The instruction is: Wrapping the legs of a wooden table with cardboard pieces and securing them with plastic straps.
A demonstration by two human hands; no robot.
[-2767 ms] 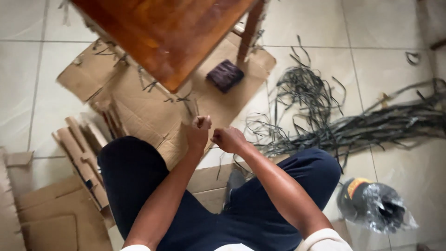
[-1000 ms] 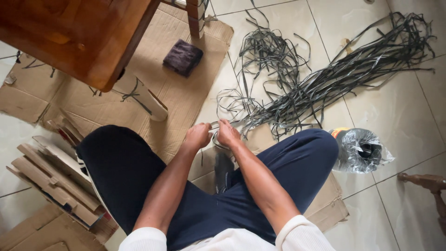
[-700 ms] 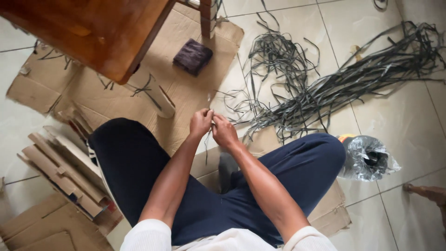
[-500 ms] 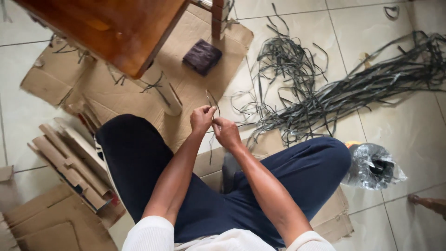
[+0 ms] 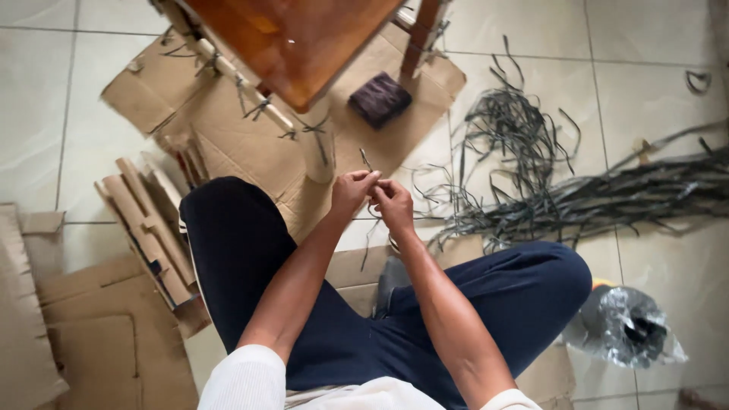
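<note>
The person sits on the floor with the legs in dark blue trousers [image 5: 250, 250], and both hands meet in front of the knees. The left hand [image 5: 351, 191] and the right hand [image 5: 392, 206] are closed, fingertips pinched on a thin grey strip [image 5: 366, 159] between them; one short end of it stands up above the fingers and another part hangs down below the hands. To the right of the hands, on the tiled floor [image 5: 45, 99], lies a big loose pile of the same grey strips [image 5: 577, 197], near but not touching the hands. Above the hands is a wooden stool [image 5: 296, 38] standing on flat cardboard [image 5: 235, 152], with a small dark block [image 5: 379, 99] just beside its leg. At the left lie folded cardboard pieces [image 5: 148, 228]. Near the right knee is a crumpled clear plastic bag [image 5: 630, 326].
</note>
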